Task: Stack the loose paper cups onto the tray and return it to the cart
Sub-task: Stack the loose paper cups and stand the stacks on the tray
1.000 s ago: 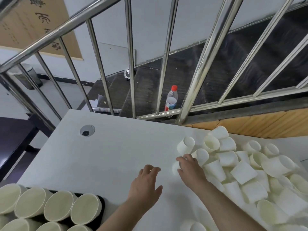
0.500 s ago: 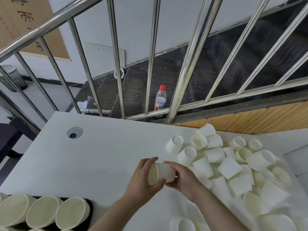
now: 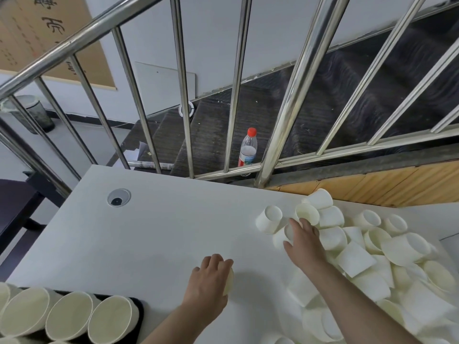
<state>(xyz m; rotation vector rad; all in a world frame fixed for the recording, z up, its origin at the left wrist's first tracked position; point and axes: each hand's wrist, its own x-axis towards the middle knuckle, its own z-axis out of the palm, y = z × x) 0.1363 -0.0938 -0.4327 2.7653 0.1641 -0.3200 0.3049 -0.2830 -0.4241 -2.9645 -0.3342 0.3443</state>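
- Black tray, lower left corner of the frame: carries upright paper cups, mouths up, packed touching one another; only part of it is in view. No cart visible.
- Left hand, lower centre: fingers curled round one paper cup, of which only the rim edge shows at the fingertips. The tray lies to its lower left, near; this is the nearer hand to the tray.
- Right hand, centre right: fingers spread over a cup lying on its side at the near-left edge of the pile, touching it; whether the grip has closed cannot be told. That cup's long axis runs roughly toward the upper right, mouth under the fingers.
- Loose cup pile, right side: many white cups tumbled at all angles, touching and overlapping, on the white table. Judged: most of the task remains.
- Cable grommet, upper left of the tabletop.
- Steel railing, beyond the table's far edge.
- Plastic bottle, red cap, behind the railing; label print too small to read.
- Wall scroll, upper left: brush characters, not legible.
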